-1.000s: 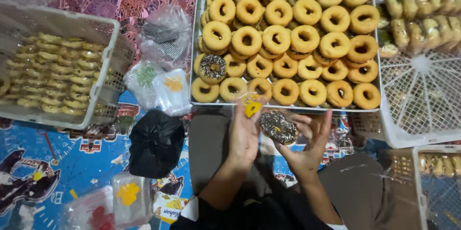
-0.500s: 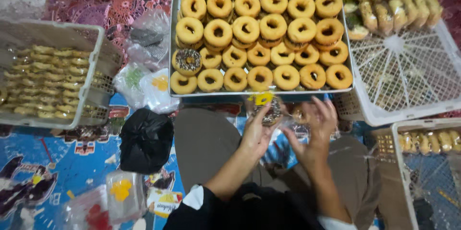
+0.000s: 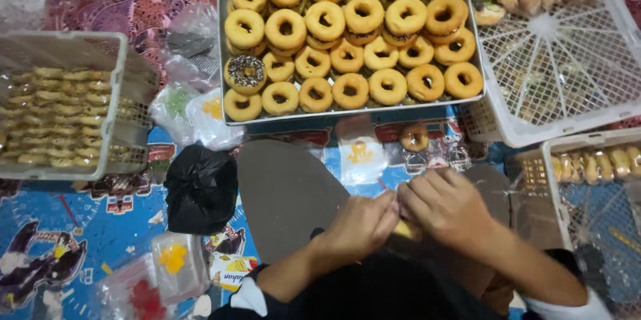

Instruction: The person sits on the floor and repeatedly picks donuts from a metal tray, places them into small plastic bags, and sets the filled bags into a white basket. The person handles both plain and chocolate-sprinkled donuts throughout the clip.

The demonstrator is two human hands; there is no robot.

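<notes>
Seen from above, the left hand (image 3: 360, 223) and right hand (image 3: 444, 206) meet over the lap, fingers clenched together on a small yellow item (image 3: 404, 230), mostly hidden. Just beyond them lies a wrapped doughnut (image 3: 414, 137), near the front edge of the doughnut tray (image 3: 224, 53). Crates (image 3: 113, 106) and a black bag (image 3: 200, 186) crowd both sides, leaving little free floor.

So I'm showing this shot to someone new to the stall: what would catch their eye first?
The big tray of golden ring donuts fills the top centre, with one chocolate-sprinkled donut standing out at its lower left corner. Just below, the left hand and right hand meet over something small and yellowish. A black plastic bag sits on the mat to their left.
</notes>
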